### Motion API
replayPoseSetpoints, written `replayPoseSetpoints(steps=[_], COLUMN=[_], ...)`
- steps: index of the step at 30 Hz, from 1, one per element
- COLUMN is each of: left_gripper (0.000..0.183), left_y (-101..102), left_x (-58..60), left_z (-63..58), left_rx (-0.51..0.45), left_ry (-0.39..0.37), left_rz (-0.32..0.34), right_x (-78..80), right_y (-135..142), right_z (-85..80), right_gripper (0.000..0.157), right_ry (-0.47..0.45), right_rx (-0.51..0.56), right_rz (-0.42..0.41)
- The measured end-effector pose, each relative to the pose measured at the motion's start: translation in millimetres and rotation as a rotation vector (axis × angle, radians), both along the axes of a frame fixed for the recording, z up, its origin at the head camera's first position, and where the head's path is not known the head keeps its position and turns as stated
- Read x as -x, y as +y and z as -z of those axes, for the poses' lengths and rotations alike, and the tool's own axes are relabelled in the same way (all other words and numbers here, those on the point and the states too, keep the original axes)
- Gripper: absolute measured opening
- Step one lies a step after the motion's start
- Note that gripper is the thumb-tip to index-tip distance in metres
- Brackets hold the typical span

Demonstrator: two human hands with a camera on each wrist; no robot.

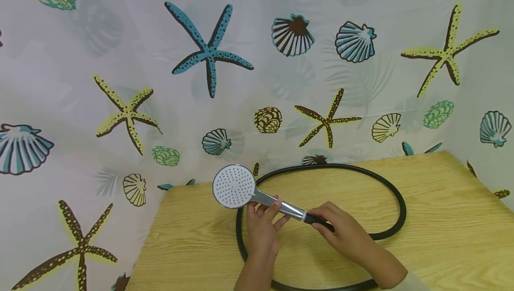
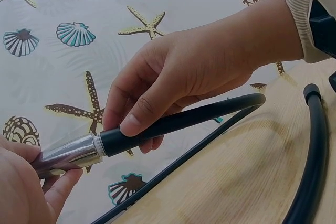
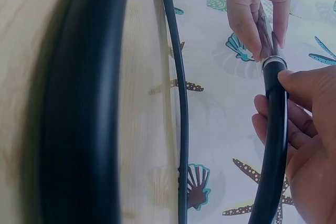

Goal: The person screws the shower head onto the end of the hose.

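A hand shower (image 1: 234, 186) with a round white, dotted face and chrome handle is held above the table, tilted down to the right. My left hand (image 1: 263, 230) grips its handle with fingers and thumb. The black hose (image 2: 184, 121) meets the handle's lower end, and my right hand (image 1: 341, 233) pinches the hose just beside that joint. In the left wrist view a thin pale ring shows between the chrome handle (image 2: 71, 156) and the hose's end collar. Whether the thread is fully engaged cannot be seen.
The hose loops over the wooden table (image 1: 441, 201), its free capped end (image 2: 312, 89) lying to one side in the left wrist view. A curtain (image 1: 249, 72) printed with shells and starfish hangs behind and beside the table.
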State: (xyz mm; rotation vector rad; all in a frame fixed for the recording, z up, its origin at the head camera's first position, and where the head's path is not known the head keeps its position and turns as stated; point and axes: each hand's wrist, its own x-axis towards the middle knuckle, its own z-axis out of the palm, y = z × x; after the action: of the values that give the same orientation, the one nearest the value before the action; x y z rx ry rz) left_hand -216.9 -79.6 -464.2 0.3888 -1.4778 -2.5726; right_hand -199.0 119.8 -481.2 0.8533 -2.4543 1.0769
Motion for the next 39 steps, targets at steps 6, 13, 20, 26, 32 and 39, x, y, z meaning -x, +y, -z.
replayPoseSetpoints(steps=[6,13,20,26,32,39], left_gripper=[0.047,0.048,0.046,0.05,0.05,0.048], left_y=[-0.1,-0.2,-0.7,-0.2,0.4,1.1], left_x=[0.5,0.2,0.0,0.0,-0.3,-0.2], left_z=[0.0,-0.3,-0.6,-0.3,0.6,1.2], left_rx=[-0.001,0.001,0.004,0.008,0.007,0.007], left_ry=[-0.002,-0.006,-0.005,-0.008,0.001,0.003], left_rz=[-0.009,-0.006,-0.004,0.003,0.01,0.006], right_x=[-1.1,-1.3,0.4,1.7,2.6,2.0], right_y=[0.0,0.0,0.3,0.0,0.2,0.7], right_z=[-0.4,0.0,1.7,3.2,3.4,3.2], right_gripper=[0.028,0.026,0.03,0.037,0.037,0.037], right_ry=[-0.012,-0.03,-0.032,-0.008,0.008,0.002], right_rx=[0.003,0.003,0.004,0.004,0.0,-0.009], right_rz=[-0.003,-0.005,-0.009,-0.015,-0.011,-0.009])
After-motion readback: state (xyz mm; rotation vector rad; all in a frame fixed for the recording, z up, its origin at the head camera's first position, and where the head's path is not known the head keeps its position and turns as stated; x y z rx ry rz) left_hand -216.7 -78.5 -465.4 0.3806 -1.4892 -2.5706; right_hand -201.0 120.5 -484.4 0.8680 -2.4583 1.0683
